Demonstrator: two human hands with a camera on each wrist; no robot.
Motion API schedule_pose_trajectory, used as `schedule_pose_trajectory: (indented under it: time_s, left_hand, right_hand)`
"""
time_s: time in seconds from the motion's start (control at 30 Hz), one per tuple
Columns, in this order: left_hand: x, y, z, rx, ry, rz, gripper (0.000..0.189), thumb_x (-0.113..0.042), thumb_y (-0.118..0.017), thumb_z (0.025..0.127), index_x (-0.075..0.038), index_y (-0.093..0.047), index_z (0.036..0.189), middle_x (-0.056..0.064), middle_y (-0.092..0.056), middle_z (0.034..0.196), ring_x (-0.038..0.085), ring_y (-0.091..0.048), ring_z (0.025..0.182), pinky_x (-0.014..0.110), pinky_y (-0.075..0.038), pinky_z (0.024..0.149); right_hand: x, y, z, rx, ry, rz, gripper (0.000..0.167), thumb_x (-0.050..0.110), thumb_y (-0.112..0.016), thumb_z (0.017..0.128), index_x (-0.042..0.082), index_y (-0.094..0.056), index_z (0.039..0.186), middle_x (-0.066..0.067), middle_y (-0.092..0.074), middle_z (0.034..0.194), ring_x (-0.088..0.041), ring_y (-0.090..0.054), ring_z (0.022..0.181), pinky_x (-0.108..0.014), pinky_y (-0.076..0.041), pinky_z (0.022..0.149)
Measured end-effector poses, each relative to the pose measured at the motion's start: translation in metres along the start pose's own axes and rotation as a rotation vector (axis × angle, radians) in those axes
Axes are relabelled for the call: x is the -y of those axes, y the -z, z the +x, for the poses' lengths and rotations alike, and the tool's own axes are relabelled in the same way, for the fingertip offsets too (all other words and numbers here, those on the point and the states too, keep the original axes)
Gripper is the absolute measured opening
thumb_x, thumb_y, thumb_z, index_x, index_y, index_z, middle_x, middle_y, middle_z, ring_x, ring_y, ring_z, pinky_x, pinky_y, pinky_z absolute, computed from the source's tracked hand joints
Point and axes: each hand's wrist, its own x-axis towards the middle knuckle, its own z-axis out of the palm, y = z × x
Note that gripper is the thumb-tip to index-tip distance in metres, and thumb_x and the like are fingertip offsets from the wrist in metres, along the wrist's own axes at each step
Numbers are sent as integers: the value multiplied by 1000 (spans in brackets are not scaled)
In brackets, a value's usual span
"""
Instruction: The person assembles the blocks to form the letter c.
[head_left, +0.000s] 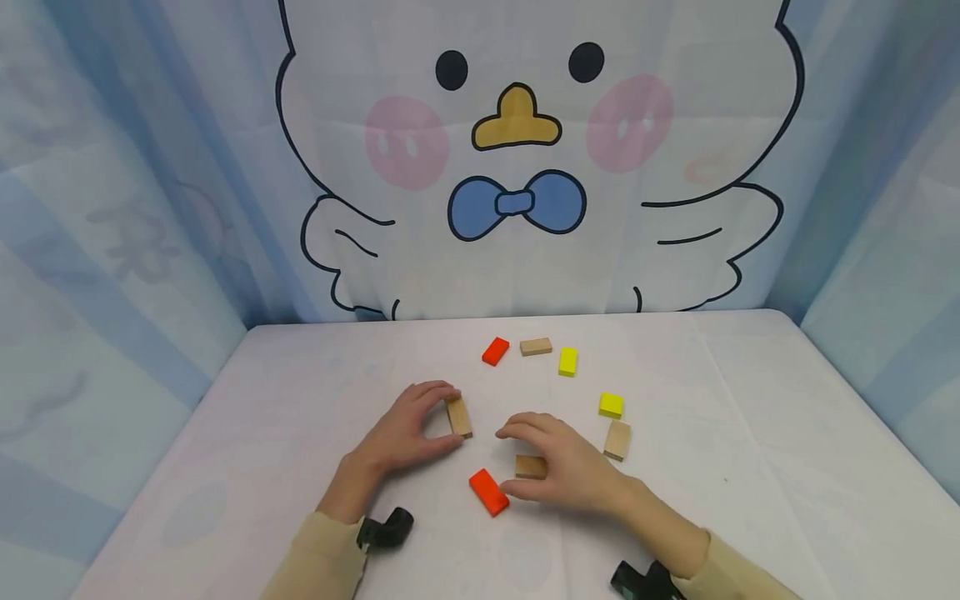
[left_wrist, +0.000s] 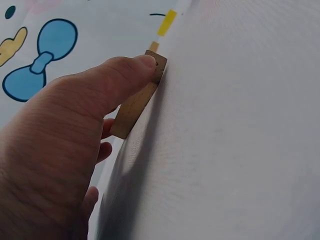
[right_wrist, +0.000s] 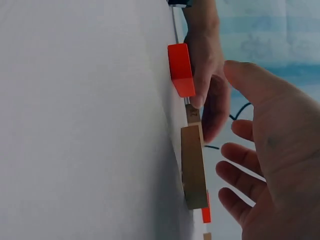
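Observation:
On the left, my left hand (head_left: 405,429) pinches a plain wooden block (head_left: 459,417) lengthwise, thumb at its near end and fingers at its far end. The left wrist view has the thumb pressed on one end of that wooden block (left_wrist: 134,109), which sits on the table. My right hand (head_left: 577,471) hovers with spread, bent fingers around a second wooden block (head_left: 530,467). In the right wrist view a gap shows between those fingers and the wooden block (right_wrist: 194,167). A red block (head_left: 489,492) lies beside the right thumb tip.
Behind the hands lie another red block (head_left: 495,351), a wooden block (head_left: 536,347) and a yellow block (head_left: 567,362). Right of them are a second yellow block (head_left: 611,405) and a wooden block (head_left: 617,440). A white cloth covers the table (head_left: 247,450); a printed curtain (head_left: 517,275) hangs behind.

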Motion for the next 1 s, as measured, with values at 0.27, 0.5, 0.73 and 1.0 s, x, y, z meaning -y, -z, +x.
schedule_pose_trajectory:
  time_s: [0.27,0.5,0.73,1.0]
  left_hand:
    - [1,0,5,6,-44,-44,56,-28,-82,84,-14,-63,135,3,-55,143,25,-46,134,46,-36,111]
    - [1,-1,12,35,-67,-70,56,-29,-79,86,-14,-61,137,2,-55,143,24,-45,134,47,-35,112]
    - [0,-2,17,49,-59,-76,56,-29,-79,87,-14,-61,137,2,-55,144,24,-45,135,47,-35,112]
    - [-2,-3,18,70,-32,-75,56,-30,-78,87,-14,-60,138,2,-55,144,24,-43,137,50,-23,118]
  right_hand:
    - [7,-9,9,70,113,-21,43,41,-81,85,17,-67,117,11,-60,117,-10,-55,108,-33,-47,96]
    - [10,-14,12,70,195,-62,40,37,-83,82,17,-69,113,10,-62,114,-10,-57,108,-34,-45,98]
    - [12,-14,13,135,151,-69,40,37,-82,82,19,-69,115,11,-62,114,-10,-56,112,-36,-42,104]
    - [10,-12,12,137,161,-85,38,36,-82,82,19,-70,113,10,-63,109,-8,-57,104,-34,-44,99]
